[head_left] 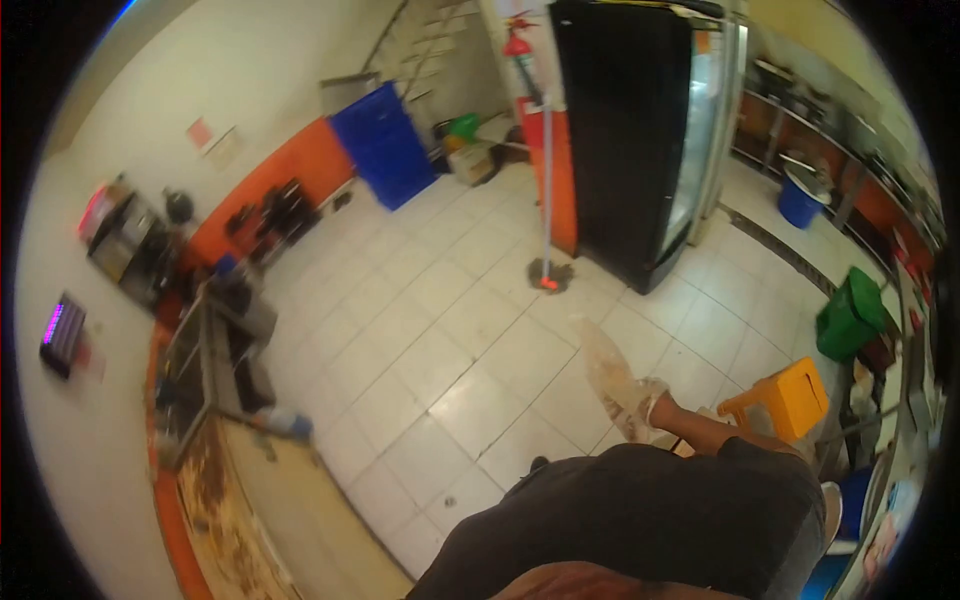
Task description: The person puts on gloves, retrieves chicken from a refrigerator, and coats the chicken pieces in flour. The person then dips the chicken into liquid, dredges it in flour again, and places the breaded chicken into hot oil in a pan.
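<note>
With my right hand [650, 402], I'm grasping a translucent plastic bag [603, 362] near the yellow stool [797, 400]; I'm not seeing my left hand's fingers, so can't tell.

The right hand [652, 400] blurs into translucent plastic [605, 370], its fingers indistinct. The left hand is out of view. The bottom edge cuts off the dark shirt [640, 510]; writing on the wall papers [201, 135] is too small to read.
</note>
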A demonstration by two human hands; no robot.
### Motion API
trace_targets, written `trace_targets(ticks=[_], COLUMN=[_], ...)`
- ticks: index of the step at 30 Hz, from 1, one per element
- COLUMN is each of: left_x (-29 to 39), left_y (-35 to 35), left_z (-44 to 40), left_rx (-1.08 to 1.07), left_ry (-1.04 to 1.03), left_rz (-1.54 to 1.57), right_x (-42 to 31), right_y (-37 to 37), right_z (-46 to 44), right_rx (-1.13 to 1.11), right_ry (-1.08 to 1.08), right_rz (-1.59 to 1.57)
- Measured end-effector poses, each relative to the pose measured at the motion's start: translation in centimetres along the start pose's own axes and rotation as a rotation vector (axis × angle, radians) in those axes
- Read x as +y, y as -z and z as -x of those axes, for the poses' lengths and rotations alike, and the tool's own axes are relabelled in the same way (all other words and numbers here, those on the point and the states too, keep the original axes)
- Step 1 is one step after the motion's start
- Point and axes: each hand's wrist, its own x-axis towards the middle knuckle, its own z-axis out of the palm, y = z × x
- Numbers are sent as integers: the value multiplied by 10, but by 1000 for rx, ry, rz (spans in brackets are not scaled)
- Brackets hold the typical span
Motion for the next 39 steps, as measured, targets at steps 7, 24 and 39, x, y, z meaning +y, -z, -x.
trace_targets(ticks=[7, 24, 39], left_x=[286, 1040, 1415], left_y=[80, -143, -505], left_z=[-161, -163, -71], left_rx=[-35, -396, -729], left_ry=[-402, -1126, -1773], left_rz=[-247, -703, -1520], right_x=[-108, -139, -289], right_y=[106, 326, 459], right_z=[4, -52, -99], right_rx=[560, 1282, 1739], right_ry=[579, -231, -500], right_rz=[1025, 981, 669])
